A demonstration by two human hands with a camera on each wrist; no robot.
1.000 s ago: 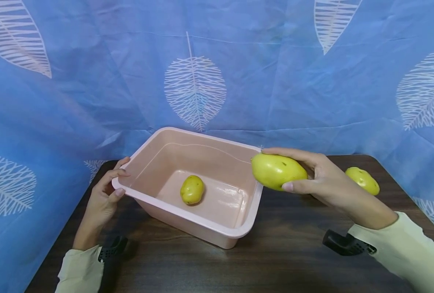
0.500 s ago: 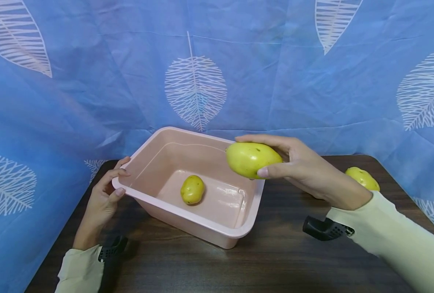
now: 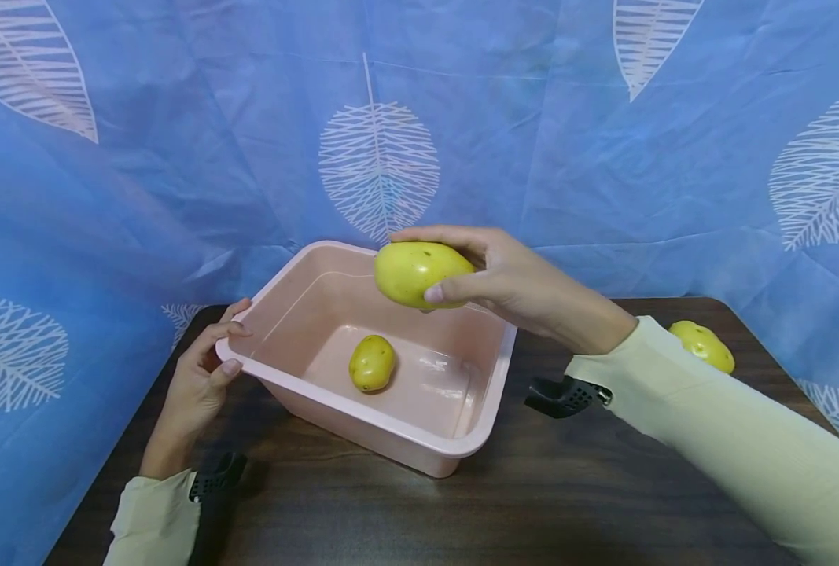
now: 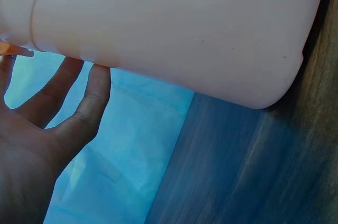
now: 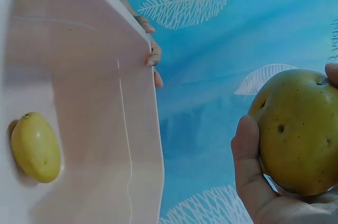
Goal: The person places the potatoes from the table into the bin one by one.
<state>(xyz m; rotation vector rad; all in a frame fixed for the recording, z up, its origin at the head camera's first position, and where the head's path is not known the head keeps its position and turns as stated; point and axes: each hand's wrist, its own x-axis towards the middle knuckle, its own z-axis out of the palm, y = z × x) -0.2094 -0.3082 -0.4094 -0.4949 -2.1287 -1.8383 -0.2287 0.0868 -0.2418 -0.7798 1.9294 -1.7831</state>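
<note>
A pale pink plastic basin stands on the dark wooden table, one yellow potato lying on its floor. My left hand grips the basin's left rim, thumb and fingers at the corner; in the left wrist view its fingers touch the basin's outer wall. Over the back part of the basin, my right hand holds a second yellow potato between thumb and fingers, above rim height. Small dark pits show on that potato in the right wrist view. Another yellow potato lies at the table's back right.
The dark brown table extends in front of the basin and to its right. Behind and at both sides hangs a blue cloth with white leaf prints. A black wrist camera sits on the right sleeve, and another on the left one.
My right hand has carried its potato left and upward, from beside the basin's right rim to over its back part. The left hand and the basin stay where they were.
</note>
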